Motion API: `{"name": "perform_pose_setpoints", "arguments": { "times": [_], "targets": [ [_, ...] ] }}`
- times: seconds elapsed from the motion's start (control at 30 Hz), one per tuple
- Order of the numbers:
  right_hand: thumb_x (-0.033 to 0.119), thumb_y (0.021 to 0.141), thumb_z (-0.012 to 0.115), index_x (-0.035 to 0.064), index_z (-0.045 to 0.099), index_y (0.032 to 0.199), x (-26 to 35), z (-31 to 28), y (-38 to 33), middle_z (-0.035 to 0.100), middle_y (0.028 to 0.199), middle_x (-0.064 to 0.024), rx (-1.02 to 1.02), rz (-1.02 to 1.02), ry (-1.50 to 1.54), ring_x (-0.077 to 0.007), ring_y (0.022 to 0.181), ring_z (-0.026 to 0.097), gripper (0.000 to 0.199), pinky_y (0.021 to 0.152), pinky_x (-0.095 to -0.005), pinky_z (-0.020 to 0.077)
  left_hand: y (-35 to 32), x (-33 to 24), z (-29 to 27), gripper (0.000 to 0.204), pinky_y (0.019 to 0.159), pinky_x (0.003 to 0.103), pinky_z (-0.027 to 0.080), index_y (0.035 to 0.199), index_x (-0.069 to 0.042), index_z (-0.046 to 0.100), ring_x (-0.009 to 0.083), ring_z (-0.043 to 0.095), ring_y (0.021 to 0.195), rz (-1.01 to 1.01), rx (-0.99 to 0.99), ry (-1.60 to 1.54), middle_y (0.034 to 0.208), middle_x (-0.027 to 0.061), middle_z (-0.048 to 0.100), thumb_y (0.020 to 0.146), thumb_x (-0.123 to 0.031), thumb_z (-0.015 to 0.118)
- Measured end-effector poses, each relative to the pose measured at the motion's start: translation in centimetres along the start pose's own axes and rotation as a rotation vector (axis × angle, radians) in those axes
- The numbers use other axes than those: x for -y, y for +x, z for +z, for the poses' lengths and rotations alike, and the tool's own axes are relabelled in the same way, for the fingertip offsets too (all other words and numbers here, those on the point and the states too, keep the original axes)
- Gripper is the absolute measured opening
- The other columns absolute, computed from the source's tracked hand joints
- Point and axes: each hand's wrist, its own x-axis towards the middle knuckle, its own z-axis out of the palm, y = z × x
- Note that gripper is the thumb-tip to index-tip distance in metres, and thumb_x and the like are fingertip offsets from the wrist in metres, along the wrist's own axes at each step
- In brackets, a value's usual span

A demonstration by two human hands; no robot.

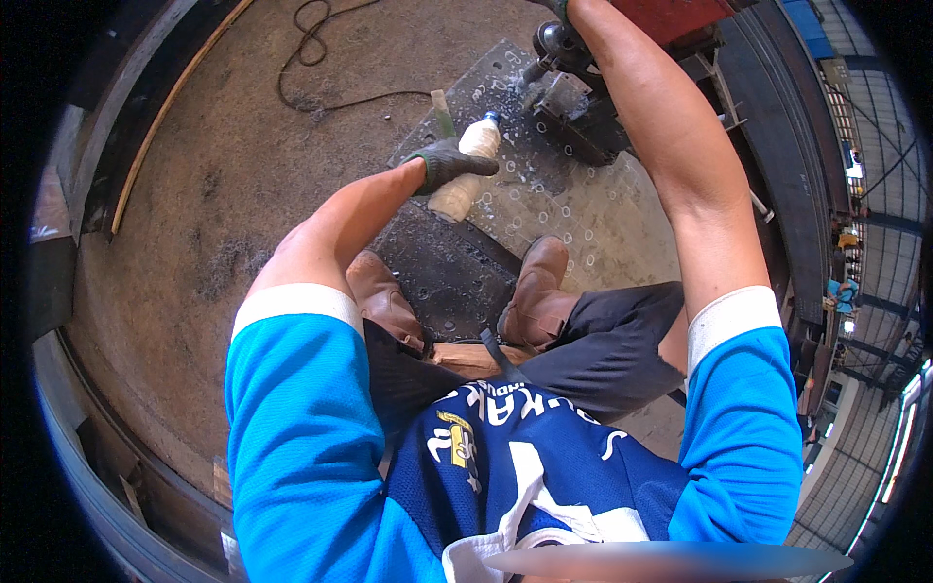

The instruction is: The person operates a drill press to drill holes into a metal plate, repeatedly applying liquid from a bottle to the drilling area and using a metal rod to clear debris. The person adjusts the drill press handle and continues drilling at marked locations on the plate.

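My left hand point(454, 165), in a dark glove with a green cuff, is closed around the middle of a whitish plastic bottle point(480, 141). The bottle lies tilted, its blue cap pointing away from me. Beneath it is a dark steel plate point(520, 199) marked with several white circles and strewn with metal chips. At the top edge, only the gloved wrist side of my right hand point(556, 5) shows; its fingers are out of view. Close by that hand stands a drilling machine point(564, 49) with a red part, its metal tool end over the plate.
My boots point(544, 282) rest at the plate's near side, by a wooden block point(466, 360). A dark cable point(340, 102) snakes over the brown floor at the far left. Long steel beams point(792, 146) run along the right. A flat greenish strip point(442, 112) stands beside the bottle.
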Motion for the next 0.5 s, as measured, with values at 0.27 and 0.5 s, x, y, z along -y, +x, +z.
{"name": "perform_pose_setpoints", "arguments": {
  "times": [0.27, 0.5],
  "targets": [
    [0.014, 0.088, 0.055, 0.0127, 0.075, 0.117, 0.2, -0.2, 0.0, 0.072, 0.127, -0.0118, -0.004, -0.021, -0.026, -0.0290, 0.120, 0.065, 0.036, 0.103, -0.0385, 0.0500, 0.3, 0.5, -0.4, 0.066, 0.076, 0.040, 0.058, 0.120, -0.005, 0.068, 0.0225, 0.072, 0.087, -0.088, -0.082, 0.140, 0.106, 0.0109, 0.073, 0.074, -0.047, 0.090],
    [0.015, 0.086, 0.055, 0.0125, 0.075, 0.115, -0.7, 0.3, 0.2, 0.072, 0.128, -0.0119, -0.027, -0.058, -0.014, -0.0294, 0.121, 0.065, 0.036, 0.104, -0.0381, 0.0500, 0.3, 0.6, -0.4, 0.065, 0.076, 0.039, 0.058, 0.119, -0.005, 0.070, 0.0224, 0.072, 0.086, -0.098, -0.102, 0.190, 0.104, 0.0110, 0.073, 0.074, -0.048, 0.089]
  ]
}}
